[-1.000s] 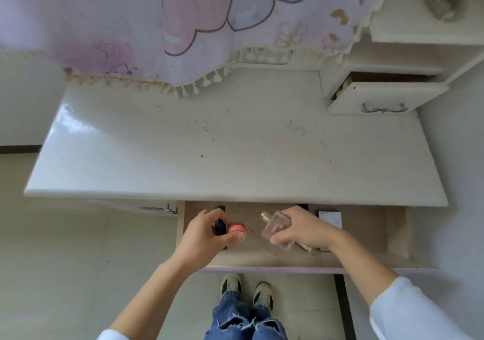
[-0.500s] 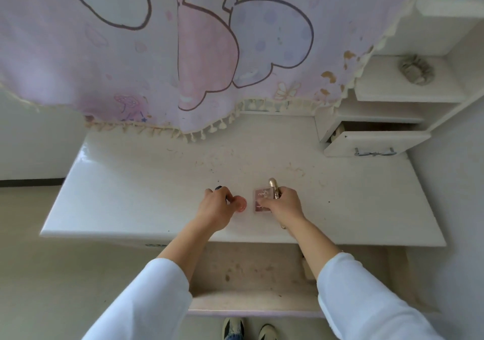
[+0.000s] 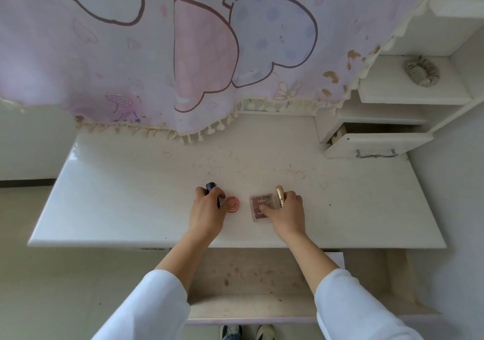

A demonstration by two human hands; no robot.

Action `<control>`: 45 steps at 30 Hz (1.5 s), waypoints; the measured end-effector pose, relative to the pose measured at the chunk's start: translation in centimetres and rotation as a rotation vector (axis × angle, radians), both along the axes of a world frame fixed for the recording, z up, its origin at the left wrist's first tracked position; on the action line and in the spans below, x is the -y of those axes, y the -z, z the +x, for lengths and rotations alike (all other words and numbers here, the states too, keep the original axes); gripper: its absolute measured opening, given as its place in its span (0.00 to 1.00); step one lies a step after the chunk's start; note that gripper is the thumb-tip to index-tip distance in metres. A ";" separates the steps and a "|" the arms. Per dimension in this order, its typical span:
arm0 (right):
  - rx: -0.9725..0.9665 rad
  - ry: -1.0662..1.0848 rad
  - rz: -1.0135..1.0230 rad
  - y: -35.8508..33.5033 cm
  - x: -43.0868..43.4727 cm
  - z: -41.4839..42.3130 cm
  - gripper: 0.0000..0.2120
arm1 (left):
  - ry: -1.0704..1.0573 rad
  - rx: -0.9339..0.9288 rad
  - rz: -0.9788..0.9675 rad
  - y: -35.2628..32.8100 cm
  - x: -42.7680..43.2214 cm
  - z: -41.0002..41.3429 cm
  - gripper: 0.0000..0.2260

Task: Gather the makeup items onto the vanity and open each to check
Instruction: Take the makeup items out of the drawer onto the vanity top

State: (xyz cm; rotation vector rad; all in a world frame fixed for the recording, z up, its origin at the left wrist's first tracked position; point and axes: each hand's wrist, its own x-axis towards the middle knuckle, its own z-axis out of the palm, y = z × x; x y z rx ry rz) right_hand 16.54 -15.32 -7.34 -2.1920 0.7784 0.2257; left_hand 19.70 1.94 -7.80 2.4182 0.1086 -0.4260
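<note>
Both my hands rest on the white vanity top (image 3: 131,195) near its front edge. My left hand (image 3: 207,212) curls around a dark blue tube (image 3: 210,186) whose tip sticks out beyond the fingers. A small round coral pot (image 3: 233,204) lies on the top just right of that hand, touching the thumb side. My right hand (image 3: 286,212) grips a slim gold tube (image 3: 279,194), and its thumb lies on a clear square palette (image 3: 259,206) with reddish-brown pans that lies flat on the top.
A pink cartoon cloth with tassels (image 3: 183,51) hangs over the back of the vanity. A small drawer (image 3: 377,146) stands open at the back right, below shelves holding a grey scrunchie (image 3: 421,71). The wide drawer (image 3: 262,305) under the top is pulled out toward me.
Both hands lifted out of the wide drawer with the items and came down on the vanity top. The coral pot and the palette now lie on the surface.
</note>
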 end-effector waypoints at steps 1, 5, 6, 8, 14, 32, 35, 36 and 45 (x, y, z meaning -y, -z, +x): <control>0.017 0.010 0.015 -0.1 0.3 0.0 0.17 | 0.001 0.027 -0.027 0.1 -0.2 -0.1 0.10; 0.045 0.088 0.020 -0.1 2.3 -0.1 0.08 | 0.018 0.093 0.003 0.6 -1.6 -0.7 0.13; 0.020 0.078 -0.011 0.2 2.7 -0.2 0.08 | 0.039 0.095 0.031 0.8 -1.9 -0.8 0.15; -0.016 0.025 -0.054 0.8 3.2 -0.5 0.05 | 0.084 0.093 0.063 0.8 -2.2 -0.8 0.18; 0.039 0.041 -0.131 1.6 3.2 -0.5 0.08 | 0.030 0.088 0.061 0.5 -2.0 -0.5 0.22; 0.248 0.086 -0.019 -0.1 8.0 -8.6 0.14 | 0.322 0.338 -0.074 0.4 5.1 -11.8 0.11; 0.206 0.077 -0.063 1.5 10.4 -12.5 0.07 | 0.494 0.114 -0.030 3.0 9.0 -15.6 0.11; 0.165 0.070 -0.083 2.4 11.4 -13.7 0.06 | 0.482 0.012 0.006 4.0 10.3 -16.3 0.14; -0.378 0.015 -0.099 11.0 15.3 -14.9 0.30 | 0.061 -0.412 0.002 10.6 19.4 -15.4 0.16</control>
